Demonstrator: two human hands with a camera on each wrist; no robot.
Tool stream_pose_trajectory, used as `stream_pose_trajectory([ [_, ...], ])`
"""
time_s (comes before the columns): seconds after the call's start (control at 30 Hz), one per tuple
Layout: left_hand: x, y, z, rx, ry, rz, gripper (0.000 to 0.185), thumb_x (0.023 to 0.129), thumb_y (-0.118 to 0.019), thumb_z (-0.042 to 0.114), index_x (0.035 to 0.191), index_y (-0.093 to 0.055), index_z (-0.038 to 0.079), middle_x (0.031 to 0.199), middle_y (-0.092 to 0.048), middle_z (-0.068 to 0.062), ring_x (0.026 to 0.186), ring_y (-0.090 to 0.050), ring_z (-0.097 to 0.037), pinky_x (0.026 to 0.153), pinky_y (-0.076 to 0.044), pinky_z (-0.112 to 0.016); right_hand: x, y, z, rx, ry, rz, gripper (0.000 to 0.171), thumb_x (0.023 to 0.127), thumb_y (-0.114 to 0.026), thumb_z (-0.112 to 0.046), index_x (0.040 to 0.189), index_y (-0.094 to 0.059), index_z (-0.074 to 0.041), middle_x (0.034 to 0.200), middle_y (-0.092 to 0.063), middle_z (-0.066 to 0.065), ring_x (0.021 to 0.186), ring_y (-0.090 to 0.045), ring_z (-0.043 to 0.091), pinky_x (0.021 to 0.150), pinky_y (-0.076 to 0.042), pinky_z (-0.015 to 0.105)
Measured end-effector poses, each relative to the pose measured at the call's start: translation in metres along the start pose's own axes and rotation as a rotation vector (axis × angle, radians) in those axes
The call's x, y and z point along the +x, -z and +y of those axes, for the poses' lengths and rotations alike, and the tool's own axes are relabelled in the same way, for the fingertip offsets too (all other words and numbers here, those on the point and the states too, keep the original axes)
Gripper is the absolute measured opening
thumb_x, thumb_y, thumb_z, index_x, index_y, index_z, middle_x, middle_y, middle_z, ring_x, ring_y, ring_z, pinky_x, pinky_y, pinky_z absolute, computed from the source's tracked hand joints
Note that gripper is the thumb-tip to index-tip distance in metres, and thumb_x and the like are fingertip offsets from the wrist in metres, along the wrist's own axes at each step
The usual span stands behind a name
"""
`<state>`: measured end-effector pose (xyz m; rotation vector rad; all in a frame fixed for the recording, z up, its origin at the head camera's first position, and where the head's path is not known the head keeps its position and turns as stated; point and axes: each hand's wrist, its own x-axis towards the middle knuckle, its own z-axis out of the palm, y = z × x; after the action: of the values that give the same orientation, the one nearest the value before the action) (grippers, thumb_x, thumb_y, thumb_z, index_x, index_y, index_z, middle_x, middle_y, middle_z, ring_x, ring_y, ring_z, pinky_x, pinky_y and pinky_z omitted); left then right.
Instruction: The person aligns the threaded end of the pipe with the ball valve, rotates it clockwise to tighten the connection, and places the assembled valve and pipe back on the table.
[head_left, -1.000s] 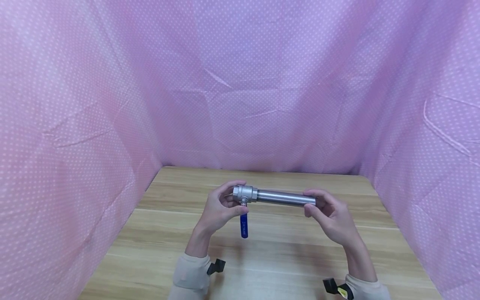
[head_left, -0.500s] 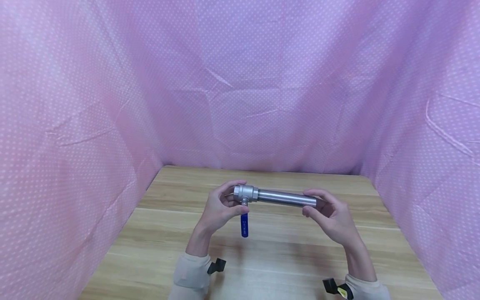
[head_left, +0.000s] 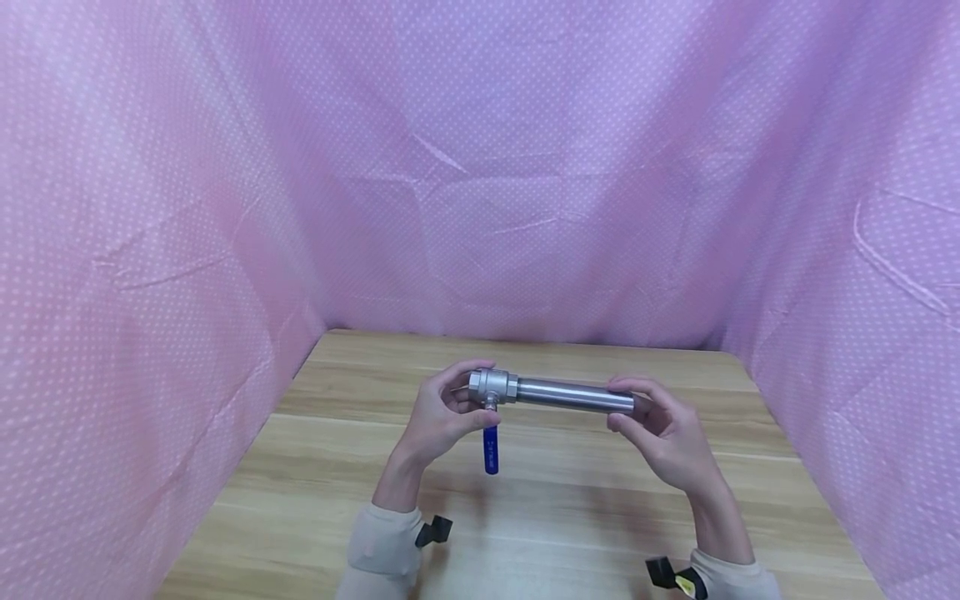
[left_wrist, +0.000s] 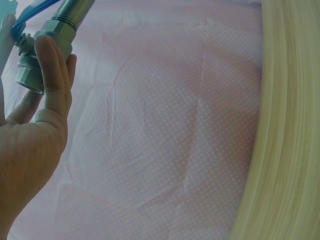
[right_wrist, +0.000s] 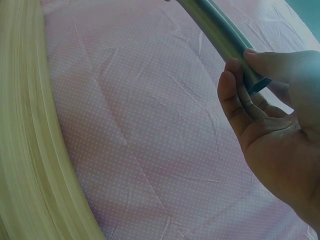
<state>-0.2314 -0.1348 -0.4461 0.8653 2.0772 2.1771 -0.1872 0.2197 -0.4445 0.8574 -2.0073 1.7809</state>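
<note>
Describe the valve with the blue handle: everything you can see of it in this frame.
The valve is a short silvery metal body with a hexagonal end, joined in line to a plain metal pipe on its right. Its blue lever handle hangs straight down toward the wooden table. It is held level above the table: the left hand grips the body, the right hand pinches the pipe's far end.

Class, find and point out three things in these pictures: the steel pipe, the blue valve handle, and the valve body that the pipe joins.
steel pipe (head_left: pixel 573 395), head view, middle of its bare length.
blue valve handle (head_left: pixel 491 451), head view, lower part of the lever.
valve body (head_left: pixel 492 387), head view, its hexagonal metal side.
</note>
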Motion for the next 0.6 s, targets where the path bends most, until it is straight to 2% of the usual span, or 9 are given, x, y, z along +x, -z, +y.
stream_pose_trajectory([
  [0.13, -0.0004, -0.0001, -0.0011, 0.005, 0.007, 0.000, 0.089, 0.085, -0.102, 0.039, 0.153, -0.061, -0.002, 0.139, -0.069, -0.032, 0.108, -0.079, -0.014, 0.094, -0.068, -0.026, 0.0003, 0.0007, -0.0009, -0.021, 0.006, -0.009, 0.046, 0.091, -0.068, 0.032, 0.134, -0.064, 0.016, 0.128, -0.077, -0.008, 0.106, -0.077, 0.001, 0.083, -0.066, 0.018],
  [0.23, -0.0006, 0.0002, -0.0015, 0.010, 0.011, 0.004, 0.087, 0.086, -0.101, 0.038, 0.153, -0.062, 0.000, 0.139, -0.069, -0.031, 0.107, -0.078, -0.014, 0.094, -0.068, -0.026, 0.0005, 0.0007, -0.0007, -0.030, 0.024, -0.011, 0.044, 0.093, -0.066, 0.031, 0.135, -0.065, 0.016, 0.115, -0.079, -0.003, 0.098, -0.077, 0.002, 0.079, -0.064, 0.018],
  [0.37, -0.0007, 0.0004, -0.0014, 0.013, 0.014, 0.008, 0.084, 0.086, -0.102, 0.036, 0.153, -0.064, 0.004, 0.139, -0.069, -0.031, 0.107, -0.078, -0.015, 0.093, -0.068, -0.026, 0.0003, 0.0010, 0.0002, -0.100, 0.020, 0.000, 0.039, 0.097, -0.064, 0.028, 0.133, -0.067, 0.013, 0.094, -0.075, 0.004, 0.086, -0.073, 0.005, 0.074, -0.061, 0.018],
  [0.47, -0.0006, 0.0002, -0.0013, 0.011, 0.015, 0.005, 0.083, 0.085, -0.102, 0.037, 0.152, -0.064, 0.005, 0.139, -0.070, -0.031, 0.107, -0.078, -0.015, 0.094, -0.068, -0.025, 0.0000, 0.0013, 0.0015, -0.143, 0.009, 0.009, 0.036, 0.099, -0.063, 0.026, 0.131, -0.068, 0.011, 0.090, -0.073, 0.008, 0.081, -0.072, 0.008, 0.071, -0.060, 0.019],
  [0.6, -0.0005, -0.0002, -0.0014, 0.009, 0.006, 0.000, 0.087, 0.085, -0.102, 0.036, 0.153, -0.062, -0.001, 0.138, -0.070, -0.030, 0.107, -0.078, -0.014, 0.094, -0.068, -0.025, -0.0001, 0.0017, 0.0025, -0.126, 0.001, 0.015, 0.034, 0.101, -0.061, 0.025, 0.131, -0.068, 0.012, 0.090, -0.073, 0.007, 0.080, -0.072, 0.010, 0.071, -0.061, 0.020],
])
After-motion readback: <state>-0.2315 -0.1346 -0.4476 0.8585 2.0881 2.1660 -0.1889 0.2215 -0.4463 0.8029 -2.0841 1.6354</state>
